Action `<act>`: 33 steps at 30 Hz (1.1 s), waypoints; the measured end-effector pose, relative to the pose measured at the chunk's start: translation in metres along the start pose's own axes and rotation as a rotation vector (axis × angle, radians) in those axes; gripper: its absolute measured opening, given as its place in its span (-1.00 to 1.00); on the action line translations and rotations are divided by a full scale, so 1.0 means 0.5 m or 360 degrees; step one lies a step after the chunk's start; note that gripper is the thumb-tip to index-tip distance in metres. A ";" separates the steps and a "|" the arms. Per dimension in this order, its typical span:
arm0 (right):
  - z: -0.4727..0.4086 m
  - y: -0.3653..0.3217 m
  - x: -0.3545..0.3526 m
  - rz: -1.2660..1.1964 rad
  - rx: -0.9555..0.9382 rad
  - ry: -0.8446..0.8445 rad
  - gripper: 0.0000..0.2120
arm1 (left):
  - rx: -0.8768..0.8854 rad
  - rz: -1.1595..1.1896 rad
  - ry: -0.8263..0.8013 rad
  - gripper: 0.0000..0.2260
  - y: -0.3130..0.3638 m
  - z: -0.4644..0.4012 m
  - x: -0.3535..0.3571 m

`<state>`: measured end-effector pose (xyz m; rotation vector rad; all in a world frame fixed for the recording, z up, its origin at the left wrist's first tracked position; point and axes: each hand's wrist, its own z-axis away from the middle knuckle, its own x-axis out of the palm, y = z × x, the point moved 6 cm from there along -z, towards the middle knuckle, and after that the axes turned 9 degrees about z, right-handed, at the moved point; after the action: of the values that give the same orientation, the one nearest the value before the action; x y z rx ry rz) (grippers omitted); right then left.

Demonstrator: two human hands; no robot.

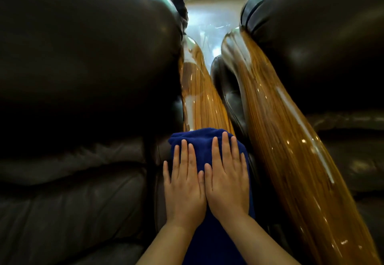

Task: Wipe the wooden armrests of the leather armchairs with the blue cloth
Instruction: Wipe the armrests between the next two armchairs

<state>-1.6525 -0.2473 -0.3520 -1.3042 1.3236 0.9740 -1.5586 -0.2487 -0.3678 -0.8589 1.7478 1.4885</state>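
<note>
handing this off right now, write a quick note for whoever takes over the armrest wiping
Left hand and right hand: both flat, fingers spread, side by side, pressing the blue cloth.
Cloth lies over the near part of the left chair's wooden armrest.
Done: cannot tell how much has been wiped; the far part of this armrest is bare and glossy.
Left: push along that armrest, then do the right chair's wooden armrest, where no hand or cloth rests.

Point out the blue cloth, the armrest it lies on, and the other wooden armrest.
blue cloth (204,142): head view, its far edge beyond the fingertips.
armrest under the cloth (199,96): head view, bare wood.
other armrest (280,140): head view, middle.
</note>
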 end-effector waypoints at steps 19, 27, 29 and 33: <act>-0.306 -0.013 0.006 -0.0280 -0.0074 -0.0267 -0.42 | -0.0159 0.0257 -0.0222 -0.49 0.008 -0.296 -0.006; -0.403 -0.012 0.029 -0.0438 -0.0086 -0.0288 -0.46 | -0.0122 0.0169 -0.0165 -0.50 0.008 -0.396 -0.005; -0.432 -0.013 0.035 -0.0500 -0.0087 -0.0295 -0.49 | -0.0110 0.0150 -0.0139 -0.51 0.006 -0.427 -0.005; -0.454 -0.016 0.025 -0.0648 -0.0068 -0.0276 -0.48 | -0.0097 0.0227 -0.0076 -0.49 0.009 -0.451 -0.017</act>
<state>-1.6687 -0.4725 -0.3227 -1.4169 0.8645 0.8101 -1.5748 -0.4707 -0.3318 -0.7353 1.7678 1.6486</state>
